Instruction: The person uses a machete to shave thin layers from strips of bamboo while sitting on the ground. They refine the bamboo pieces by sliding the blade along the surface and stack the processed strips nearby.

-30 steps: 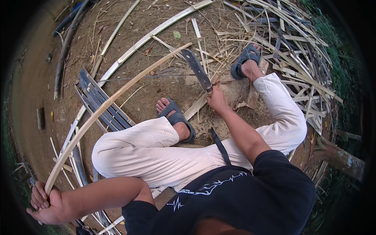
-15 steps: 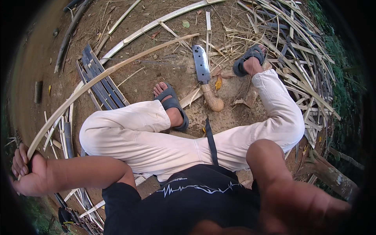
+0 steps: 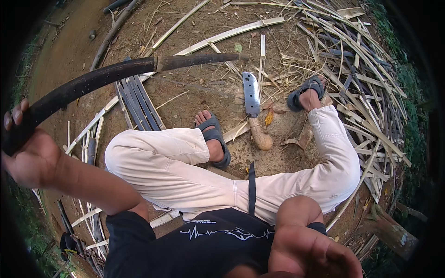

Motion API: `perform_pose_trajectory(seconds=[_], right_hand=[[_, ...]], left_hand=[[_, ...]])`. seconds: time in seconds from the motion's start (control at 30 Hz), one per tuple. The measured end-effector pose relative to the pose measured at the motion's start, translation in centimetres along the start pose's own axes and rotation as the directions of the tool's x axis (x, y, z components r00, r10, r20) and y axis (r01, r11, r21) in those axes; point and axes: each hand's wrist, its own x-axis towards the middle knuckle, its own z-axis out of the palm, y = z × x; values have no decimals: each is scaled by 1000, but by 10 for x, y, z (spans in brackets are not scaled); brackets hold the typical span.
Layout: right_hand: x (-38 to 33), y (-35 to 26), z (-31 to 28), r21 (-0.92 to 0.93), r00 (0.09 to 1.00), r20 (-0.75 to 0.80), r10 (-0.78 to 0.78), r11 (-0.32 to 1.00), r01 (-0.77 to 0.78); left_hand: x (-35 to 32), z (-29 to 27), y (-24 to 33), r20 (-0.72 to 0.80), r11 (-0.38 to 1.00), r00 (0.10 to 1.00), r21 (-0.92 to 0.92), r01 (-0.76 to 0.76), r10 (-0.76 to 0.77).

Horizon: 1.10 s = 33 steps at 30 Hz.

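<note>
My left hand (image 3: 34, 155) is raised at the far left, its fingers closed round one end of a long split bamboo strip (image 3: 116, 70). The strip's dark outer skin shows, with a node partway along. It arcs across to a tip above the knife. My right hand (image 3: 315, 255) is low at the right, close to my chest, partly cut off by the lower edge. Its fingers look loosely apart, with nothing visible in them. A broad-bladed knife (image 3: 251, 95) with a rounded wooden handle lies on the ground between my feet, touched by neither hand.
Dark bamboo slats (image 3: 141, 104) lie beside my left knee. A big heap of split strips (image 3: 357, 69) spreads at the right, near a wooden stump (image 3: 394, 231). A long pale strip (image 3: 222, 37) curves across the dirt ahead. A chain (image 3: 88, 248) lies at lower left.
The bamboo strip has turned from its pale inner face to its dark skin. My left hand has risen and moved left. My right hand has come in from the far right toward my chest.
</note>
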Motion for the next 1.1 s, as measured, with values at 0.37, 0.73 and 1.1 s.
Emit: perform_pose_trajectory(seconds=[0.37, 0.73, 1.1], right_hand=[[-108, 63, -116, -734, 313, 147, 938, 316, -601], [-311, 0, -285, -931, -350, -312, 883, -211, 296], [-214, 17, -204, -853, -137, -388, 911, -411, -321]], left_hand=[[21, -29, -40, 175, 875, 960, -400, 273, -219], [3, -76, -38, 10, 876, 948, -378, 298, -318], [-40, -82, 1, 154, 886, 984, -439, 151, -91]])
